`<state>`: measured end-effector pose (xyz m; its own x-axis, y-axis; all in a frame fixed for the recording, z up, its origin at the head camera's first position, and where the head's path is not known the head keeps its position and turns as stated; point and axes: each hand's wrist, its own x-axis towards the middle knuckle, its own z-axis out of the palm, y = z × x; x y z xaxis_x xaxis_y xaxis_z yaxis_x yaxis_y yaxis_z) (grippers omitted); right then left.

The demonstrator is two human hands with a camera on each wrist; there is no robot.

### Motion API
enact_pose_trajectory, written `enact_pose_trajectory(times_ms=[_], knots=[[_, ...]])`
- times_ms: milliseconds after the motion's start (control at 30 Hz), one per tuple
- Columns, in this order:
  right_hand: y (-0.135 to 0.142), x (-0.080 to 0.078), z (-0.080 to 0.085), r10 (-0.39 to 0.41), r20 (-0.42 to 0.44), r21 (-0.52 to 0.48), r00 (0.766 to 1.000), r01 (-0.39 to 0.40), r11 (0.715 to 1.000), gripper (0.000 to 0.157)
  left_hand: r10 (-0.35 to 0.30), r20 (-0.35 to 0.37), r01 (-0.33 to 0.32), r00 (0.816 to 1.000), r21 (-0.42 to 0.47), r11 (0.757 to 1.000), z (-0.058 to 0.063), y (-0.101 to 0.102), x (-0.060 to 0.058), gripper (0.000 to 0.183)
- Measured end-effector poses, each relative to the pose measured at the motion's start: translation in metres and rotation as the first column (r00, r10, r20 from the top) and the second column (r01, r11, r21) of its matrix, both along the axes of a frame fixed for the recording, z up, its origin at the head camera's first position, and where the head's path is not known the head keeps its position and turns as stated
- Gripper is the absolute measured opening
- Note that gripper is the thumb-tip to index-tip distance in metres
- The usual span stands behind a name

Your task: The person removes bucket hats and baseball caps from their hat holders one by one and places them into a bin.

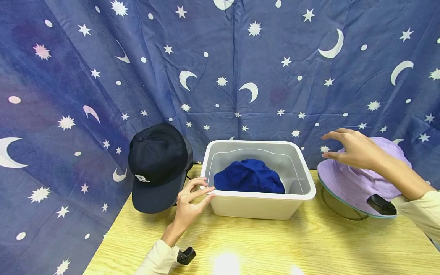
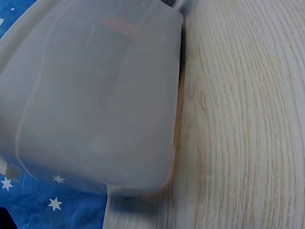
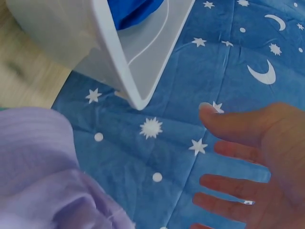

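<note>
touching or pinching, cannot tell which, with the left grip (image 1: 188, 202) at the near left corner of the white bin (image 1: 254, 208); get no help from the left wrist view, filled mostly with bin wall and bench (image 1: 268, 240). at far left, see the black cap (image 1: 159, 158) outside the bin, unheld, brim toward the near side; judge it not yet dealt with. in the middle, find the bin upright on the bench, with the blue hat (image 1: 249, 177) lying inside, rumpled, clear of both grips; count that 1 as done. further right, note the right grip (image 1: 357, 149) relaxed and unclosed, thumb apart from the fingers, holding nothing; in the right wrist view, make out a gap between it and the lavender hat (image 1: 361, 185), with only starry curtain (image 1: 271, 46) behind the fingertips. at far right, see that hat outside the bin, unheld too, near the right grip. judging by this layout, call the work partway along: 1 of 3 hats inside, apparently 2 left to handle, black cap and lavender hat, at opposite sides of the bin.
</note>
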<state>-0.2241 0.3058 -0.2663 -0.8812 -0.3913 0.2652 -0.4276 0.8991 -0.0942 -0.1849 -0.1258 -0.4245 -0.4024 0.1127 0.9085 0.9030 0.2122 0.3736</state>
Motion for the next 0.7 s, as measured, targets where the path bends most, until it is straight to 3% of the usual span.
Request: enact_pose_trajectory(times_ms=[300,700], knots=[[0.017,0.003,0.002,-0.051,0.003,0.021,0.999,0.051,0.998,0.057,0.000,-0.013,0.000,1.000,0.015,1.000,-0.001,0.000,-0.001,0.034],[0.037,0.003,0.005,-0.142,0.099,0.106,0.985,0.131,0.986,0.067,-0.003,-0.004,0.003,1.000,0.019,1.000,-0.001,0.001,-0.002,0.032]])
